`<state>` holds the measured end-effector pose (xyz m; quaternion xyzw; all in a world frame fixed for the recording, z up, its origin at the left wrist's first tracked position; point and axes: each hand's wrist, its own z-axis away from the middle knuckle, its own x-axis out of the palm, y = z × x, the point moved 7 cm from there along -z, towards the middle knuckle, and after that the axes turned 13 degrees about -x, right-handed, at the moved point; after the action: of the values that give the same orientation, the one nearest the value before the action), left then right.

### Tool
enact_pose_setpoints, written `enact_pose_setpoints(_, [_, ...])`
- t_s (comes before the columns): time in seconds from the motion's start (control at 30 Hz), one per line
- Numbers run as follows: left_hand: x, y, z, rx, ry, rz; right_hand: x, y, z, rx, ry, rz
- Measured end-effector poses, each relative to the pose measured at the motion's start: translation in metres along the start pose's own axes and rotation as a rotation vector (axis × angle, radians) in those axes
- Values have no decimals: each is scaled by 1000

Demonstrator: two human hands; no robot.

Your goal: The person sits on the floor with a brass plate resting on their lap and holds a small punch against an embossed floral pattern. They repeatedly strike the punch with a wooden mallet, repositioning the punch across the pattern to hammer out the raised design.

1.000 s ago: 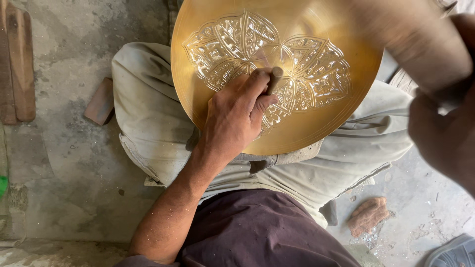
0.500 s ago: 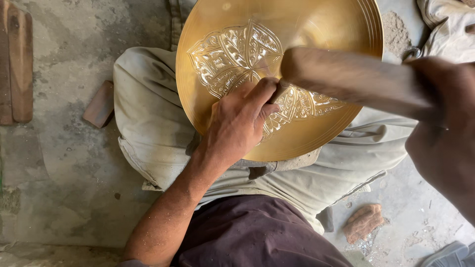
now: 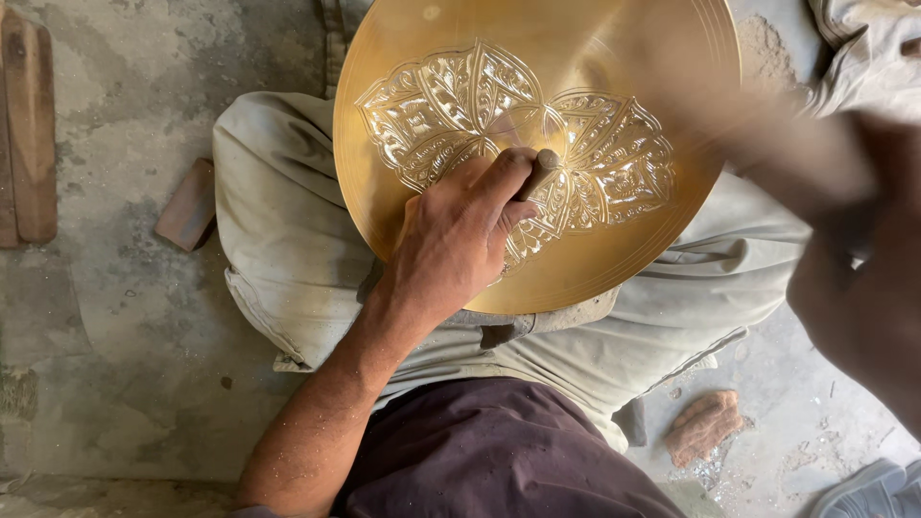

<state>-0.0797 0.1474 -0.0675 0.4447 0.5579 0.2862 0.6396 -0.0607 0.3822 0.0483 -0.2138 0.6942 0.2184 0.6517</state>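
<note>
A round brass plate [image 3: 614, 58] with an engraved floral pattern rests on my lap, over pale trousers. My left hand [image 3: 460, 240] lies on the plate and grips a short chisel [image 3: 543, 173] whose tip stands on the engraving near the centre. My right hand [image 3: 863, 288] is close to the camera at the right edge, blurred, and holds a wooden mallet [image 3: 767, 144] that shows as a motion smear above the plate's right side.
The concrete floor [image 3: 106, 364] surrounds me. A small brick-coloured block [image 3: 188, 204] lies left of my knee, wooden planks [image 3: 33, 125] at the far left, a reddish stone [image 3: 705, 425] at lower right, a sandal [image 3: 868, 489] in the corner.
The mallet was down across the plate by the chisel half a second ago; now it is raised to the right and blurred. My left hand and chisel stay on the engraving.
</note>
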Motion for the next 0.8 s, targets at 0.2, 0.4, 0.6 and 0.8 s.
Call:
enact_pose_setpoints(0.2, [1,-1,2,20,-23,37,11,7,11,65,-47,2])
enact_pose_setpoints(0.4, [3,-3,1,0,-34,-32,17,9,20,125,-135,55])
enact_pose_setpoints(0.6, [-2,1,4,44,-29,56,22,16,24,363,-47,-139])
enact_pose_setpoints(0.8, [-5,4,1,26,-18,13,-2,1,7,139,47,-58])
